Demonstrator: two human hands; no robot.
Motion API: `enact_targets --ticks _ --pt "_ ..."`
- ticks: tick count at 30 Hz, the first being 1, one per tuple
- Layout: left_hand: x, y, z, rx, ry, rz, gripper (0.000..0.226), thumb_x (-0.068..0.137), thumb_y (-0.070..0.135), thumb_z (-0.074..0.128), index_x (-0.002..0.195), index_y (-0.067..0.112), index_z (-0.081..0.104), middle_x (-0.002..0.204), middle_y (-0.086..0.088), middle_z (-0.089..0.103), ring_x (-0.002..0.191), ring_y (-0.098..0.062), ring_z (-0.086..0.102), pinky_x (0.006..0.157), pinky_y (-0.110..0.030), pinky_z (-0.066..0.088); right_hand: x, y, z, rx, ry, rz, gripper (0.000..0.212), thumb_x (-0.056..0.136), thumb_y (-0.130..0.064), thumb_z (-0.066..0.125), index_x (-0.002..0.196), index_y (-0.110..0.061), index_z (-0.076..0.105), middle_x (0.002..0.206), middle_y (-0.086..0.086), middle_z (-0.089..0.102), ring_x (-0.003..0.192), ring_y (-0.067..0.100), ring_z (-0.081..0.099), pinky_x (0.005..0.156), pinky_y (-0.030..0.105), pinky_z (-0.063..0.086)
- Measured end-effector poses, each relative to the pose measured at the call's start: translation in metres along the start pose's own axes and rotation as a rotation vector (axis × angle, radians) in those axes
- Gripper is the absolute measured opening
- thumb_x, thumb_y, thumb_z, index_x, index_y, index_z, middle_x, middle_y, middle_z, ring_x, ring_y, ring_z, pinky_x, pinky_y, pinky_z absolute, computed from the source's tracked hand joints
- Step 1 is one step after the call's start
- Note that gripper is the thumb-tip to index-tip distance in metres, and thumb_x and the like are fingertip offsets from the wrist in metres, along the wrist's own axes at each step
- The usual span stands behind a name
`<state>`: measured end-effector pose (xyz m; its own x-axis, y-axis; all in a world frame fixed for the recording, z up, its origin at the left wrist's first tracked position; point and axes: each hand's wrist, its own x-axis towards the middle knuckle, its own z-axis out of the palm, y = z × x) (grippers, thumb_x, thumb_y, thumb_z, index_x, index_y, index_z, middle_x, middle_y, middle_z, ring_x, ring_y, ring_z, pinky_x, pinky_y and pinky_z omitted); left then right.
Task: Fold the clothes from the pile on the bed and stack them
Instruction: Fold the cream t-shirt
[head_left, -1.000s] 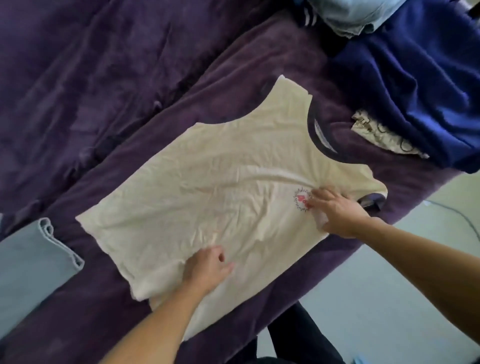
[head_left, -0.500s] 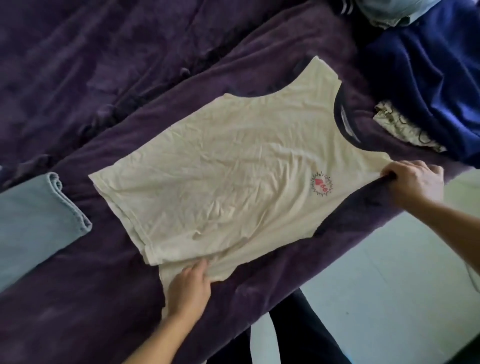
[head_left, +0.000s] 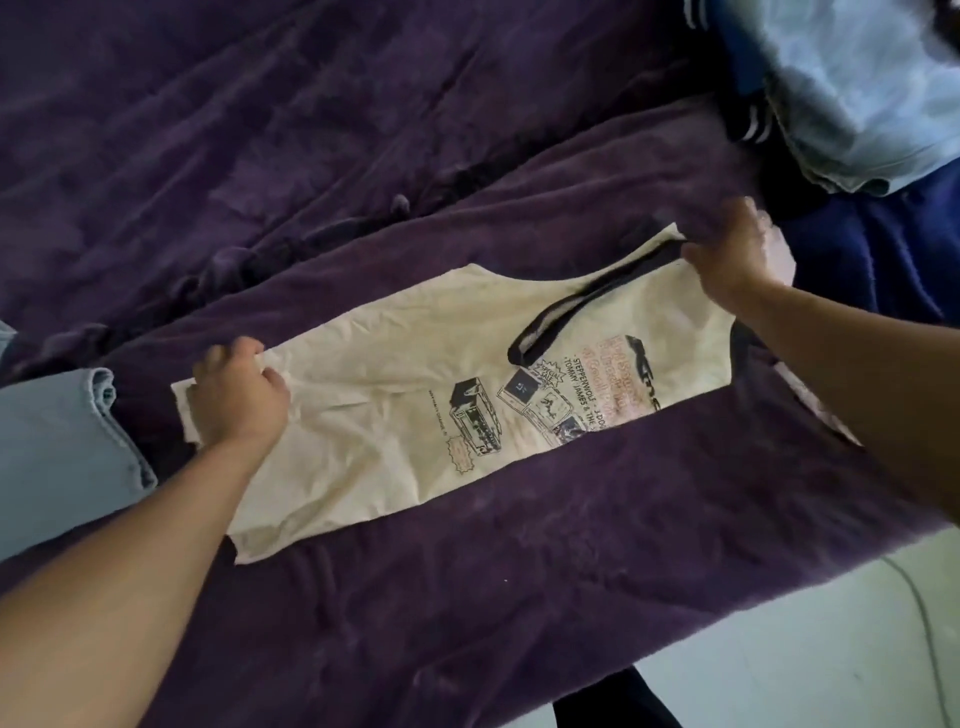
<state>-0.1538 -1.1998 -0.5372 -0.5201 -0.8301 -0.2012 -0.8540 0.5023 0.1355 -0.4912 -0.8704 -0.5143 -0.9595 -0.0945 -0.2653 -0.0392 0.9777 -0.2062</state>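
Cream cotton shirt (head_left: 395, 415) is lying on the bed's purple blanket (head_left: 519, 571), doubled lengthwise with a black print facing up. The left grip (head_left: 239, 395) is holding the hem end, knuckles up, fingers curled over the fabric's edge. The right grip (head_left: 727, 260), blurred, is clutching the shoulder end just beside the dark collar band, fingers wrapped round the cloth. A folded pale blue garment (head_left: 52, 457) is sitting near the left grip. A pile of clothes (head_left: 857, 93) is lying beyond the right one.
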Motion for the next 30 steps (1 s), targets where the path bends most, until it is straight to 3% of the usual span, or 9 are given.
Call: enact_targets --ticks 3,6,10,13,18,21,23,26,30 --pt "-0.025 0.029 0.027 -0.013 -0.089 0.101 0.023 0.087 0.007 0.055 0.108 0.006 0.063 0.110 -0.018 0.056 0.104 -0.039 0.051 0.082 -0.046 0.042 0.001 0.017 0.023 0.149 -0.174 0.213 0.075 0.076 -0.054 0.069 0.131 -0.013 0.041 0.132 0.011 0.051 0.120 0.034 0.051 0.094 0.042 0.044" --pt "-0.063 0.056 0.056 0.021 -0.316 0.216 0.028 0.087 0.014 0.056 0.113 0.011 0.062 0.111 -0.013 0.056 0.102 -0.034 0.054 0.082 -0.042 0.046 -0.005 0.035 0.035 0.213 -0.281 0.282 0.063 0.073 -0.053 0.069 0.121 -0.014 0.051 0.117 0.008 0.062 0.100 0.029 0.061 0.081 0.037 0.051" --pt "-0.082 0.061 0.065 -0.013 -0.418 0.118 0.035 0.088 0.013 0.053 0.122 0.014 0.057 0.117 -0.011 0.052 0.109 -0.032 0.051 0.084 -0.043 0.045 -0.010 0.030 0.018 0.304 -0.203 0.083 0.037 0.079 -0.042 0.068 0.101 -0.014 0.058 0.097 0.006 0.066 0.089 0.028 0.062 0.077 0.042 0.053" --pt "-0.086 0.044 0.050 -0.036 -0.407 -0.015 0.034 0.089 0.014 0.053 0.124 0.014 0.057 0.119 -0.011 0.052 0.111 -0.031 0.051 0.085 -0.043 0.046 -0.048 -0.006 0.009 0.292 -0.200 -0.143 0.032 0.084 -0.035 0.066 0.105 -0.013 0.056 0.094 0.006 0.063 0.086 0.029 0.059 0.073 0.037 0.047" --pt "-0.097 0.003 0.022 0.015 -0.430 -0.132 0.032 0.090 0.013 0.051 0.121 0.015 0.059 0.121 -0.010 0.051 0.107 -0.029 0.054 0.082 -0.039 0.048 -0.130 -0.087 0.046 0.361 -0.610 -0.309 0.042 0.086 -0.029 0.067 0.123 -0.021 0.048 0.094 0.000 0.061 0.084 0.021 0.060 0.071 0.029 0.044" --pt "-0.104 -0.015 0.017 0.016 -0.449 -0.144 0.032 0.091 0.015 0.051 0.123 0.014 0.057 0.121 -0.010 0.050 0.108 -0.029 0.054 0.081 -0.039 0.048 -0.149 -0.106 0.076 0.319 -0.839 -0.330 0.058 0.085 -0.030 0.070 0.136 -0.023 0.045 0.113 -0.001 0.058 0.098 0.018 0.059 0.076 0.025 0.047" --pt "-0.107 -0.020 0.017 0.029 -0.455 -0.136 0.033 0.092 0.018 0.052 0.125 0.015 0.056 0.122 -0.010 0.048 0.110 -0.028 0.052 0.080 -0.039 0.046 -0.142 -0.099 0.083 0.285 -0.713 -0.312 0.046 0.087 -0.029 0.065 0.131 -0.024 0.052 0.117 -0.004 0.059 0.098 0.016 0.059 0.071 0.023 0.047" --pt "-0.110 -0.027 0.023 0.048 -0.414 -0.112 0.034 0.091 0.017 0.052 0.125 0.015 0.055 0.121 -0.009 0.047 0.110 -0.029 0.049 0.082 -0.041 0.045 -0.112 -0.074 0.089 0.263 -0.389 -0.210 0.045 0.082 -0.031 0.065 0.125 -0.021 0.054 0.117 0.000 0.060 0.105 0.022 0.059 0.083 0.031 0.047" --pt "-0.107 -0.046 0.037 0.114 -0.388 -0.121 0.042 0.089 0.018 0.053 0.131 0.019 0.050 0.132 -0.010 0.041 0.116 -0.032 0.044 0.090 -0.044 0.042 -0.090 -0.062 0.105 0.322 -0.433 0.032 0.073 0.070 -0.052 0.072 0.131 -0.020 0.048 0.120 -0.001 0.060 0.104 0.021 0.060 0.085 0.035 0.050"
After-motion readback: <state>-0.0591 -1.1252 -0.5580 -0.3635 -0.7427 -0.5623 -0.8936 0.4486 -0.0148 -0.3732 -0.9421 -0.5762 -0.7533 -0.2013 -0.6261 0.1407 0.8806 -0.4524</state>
